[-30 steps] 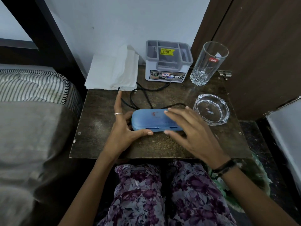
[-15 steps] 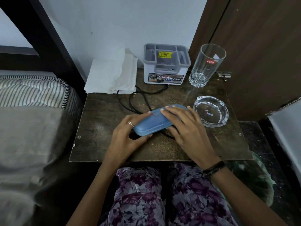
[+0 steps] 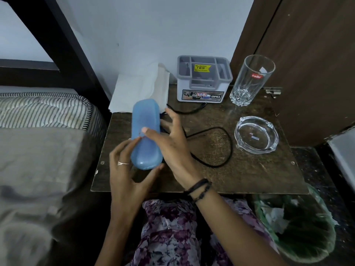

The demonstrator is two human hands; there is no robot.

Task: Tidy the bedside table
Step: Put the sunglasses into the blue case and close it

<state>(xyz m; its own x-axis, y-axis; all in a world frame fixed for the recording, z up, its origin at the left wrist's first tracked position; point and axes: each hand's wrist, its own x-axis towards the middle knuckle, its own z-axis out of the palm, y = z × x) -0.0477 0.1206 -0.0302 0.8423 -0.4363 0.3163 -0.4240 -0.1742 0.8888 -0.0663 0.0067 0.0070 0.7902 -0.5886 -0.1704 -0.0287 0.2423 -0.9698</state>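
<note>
Up came the blue case (image 3: 146,134): a second ago it lay flat on the bedside table (image 3: 249,175) under our hands, and now we held it above the table with its long side pointing away from us. From our head camera, the only view we had, our left hand (image 3: 125,169) held the near end of the case, thumb under it and fingers curled on its left side. Our right hand (image 3: 171,144) held the case too, with the thumb pressed on top and the other fingers spread out behind it. Just past our right hand lay a black cable (image 3: 221,146), which the case had sat on before. Farther right of that hand sat a glass ashtray (image 3: 256,134), with a tall glass (image 3: 249,81) and a grey organizer box (image 3: 203,79) behind. We think lifting the case freed the cable, so the cable could be tidied next.
</note>
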